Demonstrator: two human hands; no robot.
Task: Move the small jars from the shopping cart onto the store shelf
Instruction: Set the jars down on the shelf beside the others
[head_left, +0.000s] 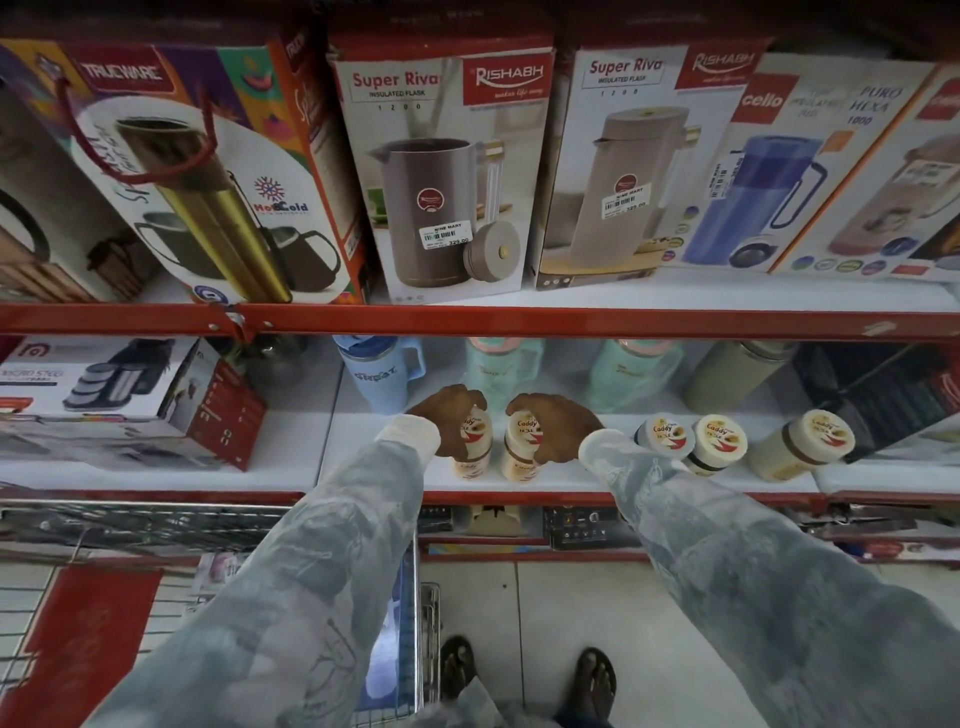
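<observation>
On the white middle shelf (571, 480), edged in red metal, your left hand (451, 419) wraps a small cream jar (474, 448) from its left side, and your right hand (555, 427) curls over a second jar (521, 451) just beside it; both squat cylinders stand upright near the front edge. To the right, three more jars (698, 443) of the same round, printed-lid kind sit in a row. Smooth pastel plastic jugs (498, 371) stand farther back. The wire shopping cart (410, 597) is near left, below your pale patterned sleeves (332, 561).
</observation>
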